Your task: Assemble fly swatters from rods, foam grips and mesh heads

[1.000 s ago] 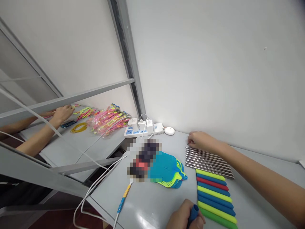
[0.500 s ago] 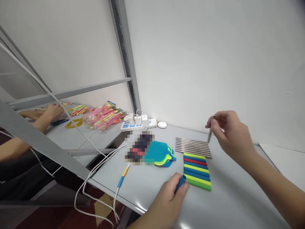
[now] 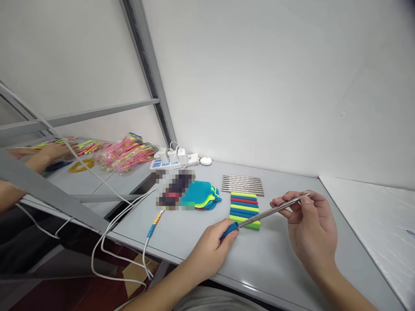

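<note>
Your left hand [image 3: 214, 242] wraps a blue tube [image 3: 228, 232] and your right hand [image 3: 313, 229] pinches a metal rod [image 3: 272, 211], its far end at the tube's mouth, whether inside I can't tell. You seem to be fitting them together, which calls for straight alignment. Beyond, coloured tubes [image 3: 244, 208] and metal rods [image 3: 243, 185] line the grey table [image 3: 181, 235] before a white wall [image 3: 259, 86].

A head-worn camera looks forward and down from close behind the hands [image 3: 314, 233], across the table [image 3: 266, 261].
</note>
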Available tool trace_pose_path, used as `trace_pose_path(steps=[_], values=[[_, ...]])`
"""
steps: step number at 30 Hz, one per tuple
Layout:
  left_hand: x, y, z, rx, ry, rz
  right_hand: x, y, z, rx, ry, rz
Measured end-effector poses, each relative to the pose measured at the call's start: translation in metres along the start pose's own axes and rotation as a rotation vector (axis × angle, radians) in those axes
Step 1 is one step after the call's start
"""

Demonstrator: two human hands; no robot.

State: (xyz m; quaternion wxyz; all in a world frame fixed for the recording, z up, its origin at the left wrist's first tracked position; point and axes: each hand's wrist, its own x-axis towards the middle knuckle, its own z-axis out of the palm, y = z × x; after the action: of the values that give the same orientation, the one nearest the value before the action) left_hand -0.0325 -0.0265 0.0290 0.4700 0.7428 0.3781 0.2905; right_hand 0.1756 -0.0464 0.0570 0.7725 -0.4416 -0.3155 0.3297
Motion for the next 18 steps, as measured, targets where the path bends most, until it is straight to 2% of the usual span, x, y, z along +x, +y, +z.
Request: trace_pose_path(steps=[11,18], values=[[0.001,-0.001,0.000,0.047,-0.039,0.028,-0.005,-0.003,-0.002,0.020,-0.038,-0.045],[0.001,-0.007,0.001,0.097,-0.033,0.038,-0.018,-0.005,0.000,0.030,-0.094,-0.252]])
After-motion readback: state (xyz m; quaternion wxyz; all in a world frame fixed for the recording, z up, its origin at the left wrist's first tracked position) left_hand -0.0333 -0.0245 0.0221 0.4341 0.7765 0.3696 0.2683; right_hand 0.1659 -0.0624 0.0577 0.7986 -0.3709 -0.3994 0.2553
